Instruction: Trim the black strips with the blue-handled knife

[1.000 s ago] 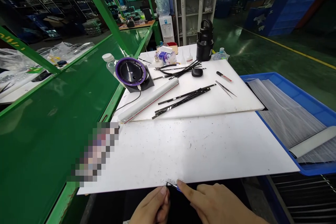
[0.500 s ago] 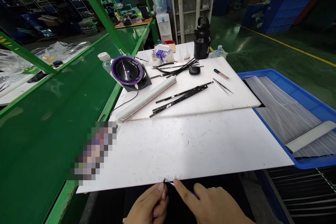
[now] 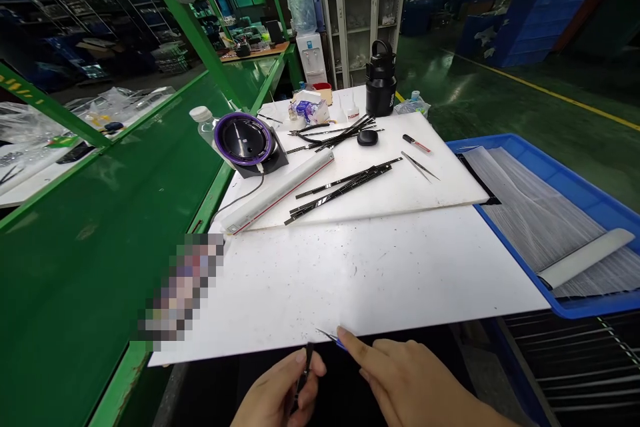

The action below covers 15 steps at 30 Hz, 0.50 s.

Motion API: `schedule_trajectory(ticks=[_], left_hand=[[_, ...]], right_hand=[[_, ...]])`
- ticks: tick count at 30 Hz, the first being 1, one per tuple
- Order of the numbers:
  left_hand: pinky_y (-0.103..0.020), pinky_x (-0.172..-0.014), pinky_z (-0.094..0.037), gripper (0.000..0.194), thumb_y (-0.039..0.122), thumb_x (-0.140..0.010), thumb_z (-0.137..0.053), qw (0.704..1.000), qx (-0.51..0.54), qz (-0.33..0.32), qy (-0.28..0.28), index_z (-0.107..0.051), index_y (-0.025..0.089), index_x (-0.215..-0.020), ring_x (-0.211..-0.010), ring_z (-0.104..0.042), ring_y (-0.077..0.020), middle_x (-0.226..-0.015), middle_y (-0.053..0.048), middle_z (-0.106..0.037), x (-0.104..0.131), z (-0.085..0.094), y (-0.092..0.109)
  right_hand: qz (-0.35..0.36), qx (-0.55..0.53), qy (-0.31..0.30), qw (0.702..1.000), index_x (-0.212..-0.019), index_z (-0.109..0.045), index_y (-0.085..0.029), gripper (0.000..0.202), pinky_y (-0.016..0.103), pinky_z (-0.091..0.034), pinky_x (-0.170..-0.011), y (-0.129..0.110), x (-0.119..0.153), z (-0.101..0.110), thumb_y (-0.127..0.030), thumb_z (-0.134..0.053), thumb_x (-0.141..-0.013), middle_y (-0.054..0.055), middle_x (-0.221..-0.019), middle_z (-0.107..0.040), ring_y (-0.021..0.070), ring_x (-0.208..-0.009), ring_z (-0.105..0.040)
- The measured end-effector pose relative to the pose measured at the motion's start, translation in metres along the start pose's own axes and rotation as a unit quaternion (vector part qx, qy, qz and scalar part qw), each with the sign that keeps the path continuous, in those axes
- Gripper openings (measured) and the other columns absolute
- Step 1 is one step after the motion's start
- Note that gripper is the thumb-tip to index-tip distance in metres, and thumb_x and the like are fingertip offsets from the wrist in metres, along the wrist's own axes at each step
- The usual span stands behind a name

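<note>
At the table's front edge, my left hand (image 3: 285,390) pinches a narrow black strip (image 3: 309,353) between thumb and fingers; its end sticks up, and the rest runs down into the hand. To its right, my right hand (image 3: 405,373) grips a slim pointed tool with a blue handle (image 3: 341,344), index finger stretched along it. The tool's thin metal tip points left, above the strip's end and apart from it; its exact kind is unclear. Further back, several flat black strips (image 3: 345,188) lie on a thick white board (image 3: 415,193), near tweezers (image 3: 419,165).
A grey ruler-like bar (image 3: 280,192) lies left of the strips, beside a purple-rimmed round device (image 3: 243,140). At the back stands a black bottle (image 3: 381,83). A blue tray (image 3: 520,147) with pale strips borders the table's right side. Small dark bits dot the white tabletop (image 3: 400,280).
The pointed tool has come away from the strip, up and slightly right. More of the strip shows above my left hand, which has shifted slightly left. The view has moved a little.
</note>
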State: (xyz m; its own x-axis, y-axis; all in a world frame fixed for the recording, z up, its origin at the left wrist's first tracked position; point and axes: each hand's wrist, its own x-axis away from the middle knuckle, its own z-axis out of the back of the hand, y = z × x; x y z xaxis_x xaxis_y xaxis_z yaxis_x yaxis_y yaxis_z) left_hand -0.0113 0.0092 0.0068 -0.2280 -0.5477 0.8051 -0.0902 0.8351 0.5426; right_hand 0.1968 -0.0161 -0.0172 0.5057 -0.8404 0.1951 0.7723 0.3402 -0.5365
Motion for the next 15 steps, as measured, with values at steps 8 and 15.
schedule_trajectory(ticks=[8,15], left_hand=[[-0.019,-0.044,-0.008,0.050,0.060,-0.061,-0.076,0.998,0.037,0.045,-0.024,-0.054,0.018,-0.075,-0.041,-0.018,-0.0023,-0.050,0.009,-0.037,-0.0039,0.0019,0.0063],[-0.019,-0.043,-0.004,0.053,0.065,-0.063,-0.073,1.000,-0.005,0.013,0.004,-0.049,0.019,-0.073,-0.040,-0.015,-0.0017,-0.051,0.011,-0.032,-0.0028,-0.0021,0.0051]], right_hand=[[0.008,0.055,-0.028,0.998,-0.151,-0.018,-0.031,0.064,0.030,-0.017,-0.043,-0.0049,-0.0070,-0.0036,-0.019,-0.041,-0.092,0.003,-0.084,-0.068,0.0215,-0.063,-0.066],[0.016,0.057,-0.041,0.997,-0.151,-0.016,-0.029,0.067,0.031,-0.016,-0.044,-0.0035,-0.0087,-0.0032,-0.018,-0.042,-0.090,0.004,-0.086,-0.068,0.0222,-0.067,-0.067]])
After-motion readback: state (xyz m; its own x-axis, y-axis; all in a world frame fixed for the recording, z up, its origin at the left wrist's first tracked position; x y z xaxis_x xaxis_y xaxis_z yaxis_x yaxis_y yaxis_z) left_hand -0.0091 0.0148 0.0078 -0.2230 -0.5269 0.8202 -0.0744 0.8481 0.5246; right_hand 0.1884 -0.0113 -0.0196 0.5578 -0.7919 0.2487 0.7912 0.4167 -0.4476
